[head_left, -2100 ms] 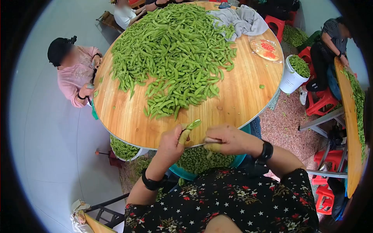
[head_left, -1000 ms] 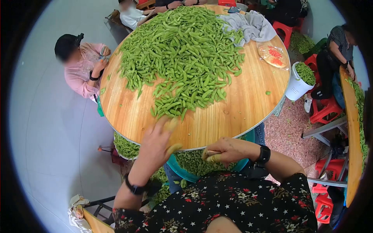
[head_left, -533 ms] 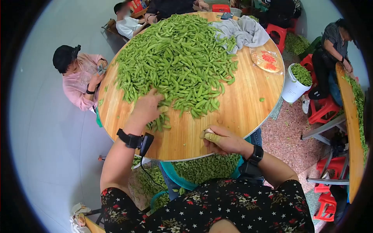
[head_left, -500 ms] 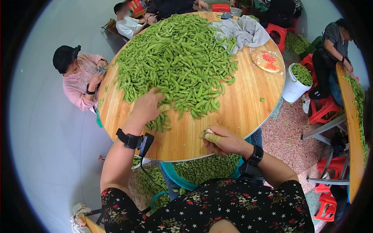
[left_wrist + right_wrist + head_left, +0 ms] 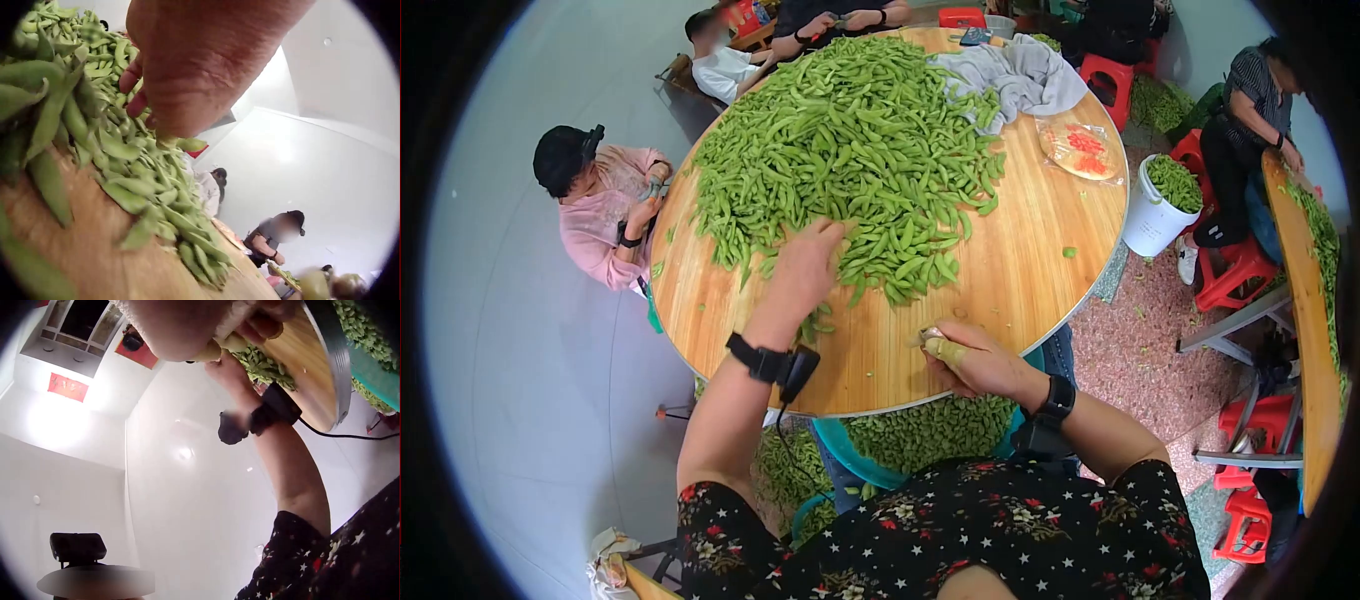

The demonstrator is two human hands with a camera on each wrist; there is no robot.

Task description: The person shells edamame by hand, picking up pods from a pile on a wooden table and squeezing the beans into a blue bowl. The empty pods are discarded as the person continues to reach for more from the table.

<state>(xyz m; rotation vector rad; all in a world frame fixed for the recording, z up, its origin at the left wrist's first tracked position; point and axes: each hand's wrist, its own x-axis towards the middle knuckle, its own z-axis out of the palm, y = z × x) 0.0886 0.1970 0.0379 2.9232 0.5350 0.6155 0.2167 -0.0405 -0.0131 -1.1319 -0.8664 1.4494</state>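
Pods point(image 5: 840, 150) across downward head, wrist views

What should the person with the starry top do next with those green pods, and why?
Probably pinch a pod with the left hand and draw it toward the right hand. The left hand is at the near side of the pod pile, while the right grips a small shiny thing near the table's close edge, apart from the pile.
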